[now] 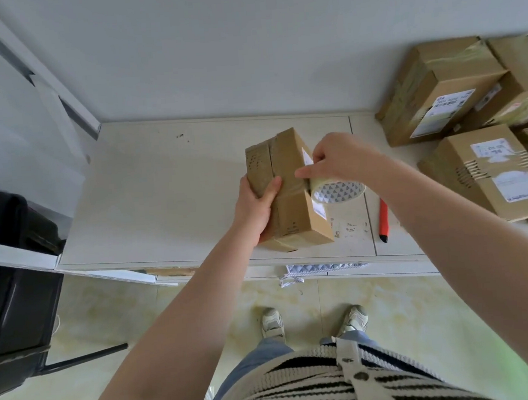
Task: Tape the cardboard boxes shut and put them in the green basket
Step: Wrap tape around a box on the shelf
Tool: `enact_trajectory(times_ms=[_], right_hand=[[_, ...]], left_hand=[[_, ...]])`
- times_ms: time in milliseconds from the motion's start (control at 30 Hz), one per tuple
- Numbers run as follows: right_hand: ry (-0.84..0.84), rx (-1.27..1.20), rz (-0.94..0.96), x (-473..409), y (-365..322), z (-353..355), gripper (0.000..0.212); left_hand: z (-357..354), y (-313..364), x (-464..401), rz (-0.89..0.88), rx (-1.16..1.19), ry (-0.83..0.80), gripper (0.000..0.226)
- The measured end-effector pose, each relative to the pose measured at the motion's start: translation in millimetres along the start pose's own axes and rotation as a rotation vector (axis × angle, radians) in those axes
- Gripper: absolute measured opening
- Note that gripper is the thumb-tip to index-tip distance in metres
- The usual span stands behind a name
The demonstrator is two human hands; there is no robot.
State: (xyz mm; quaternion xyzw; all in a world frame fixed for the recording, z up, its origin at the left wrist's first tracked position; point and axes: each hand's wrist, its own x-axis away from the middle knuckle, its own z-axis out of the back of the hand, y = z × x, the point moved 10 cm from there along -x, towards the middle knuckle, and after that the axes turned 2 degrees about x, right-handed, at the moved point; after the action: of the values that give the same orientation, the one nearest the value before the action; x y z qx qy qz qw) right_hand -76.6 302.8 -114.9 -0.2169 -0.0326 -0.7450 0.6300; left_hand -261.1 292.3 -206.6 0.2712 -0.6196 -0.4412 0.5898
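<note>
Now box (290, 195) within left-hand fingers (273, 188).

A brown cardboard box (287, 192) at centre frame bears a white label, the tape roll (338, 191) beside it shows a white core with grey triangles, an orange-red cutter (383, 219) lies right of centre on the cream table (149, 192), and a black-and-cream striped sweater (332, 385) fills the bottom

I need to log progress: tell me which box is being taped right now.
The box in mid-table, held by the left hand, with the right hand pressing the tape roll against it. The other boxes sit stacked untouched at the right.
</note>
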Motion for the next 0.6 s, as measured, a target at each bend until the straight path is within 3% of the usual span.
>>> enact_trajectory(times_ms=[133, 267, 467, 600], right_hand=[[-0.126, -0.139, 0.086, 2, -22, -3, 0.032], [-0.186, -0.167, 0.105, 3, -35, -3, 0.024], [-0.215, -0.261, 0.132, 9, -43, -5, 0.030], [-0.100, -0.207, 0.132, 9, -33, 3, 0.047]], left_hand=[[10, 8, -3, -0.035, -0.028, -0.050, 0.083], [12, 21, -5, -0.062, -0.371, -0.024, 0.071], [1, 11, 1, 0.042, -0.448, -0.072, 0.101], [12, 4, -3, 0.057, -0.328, -0.110, 0.102]])
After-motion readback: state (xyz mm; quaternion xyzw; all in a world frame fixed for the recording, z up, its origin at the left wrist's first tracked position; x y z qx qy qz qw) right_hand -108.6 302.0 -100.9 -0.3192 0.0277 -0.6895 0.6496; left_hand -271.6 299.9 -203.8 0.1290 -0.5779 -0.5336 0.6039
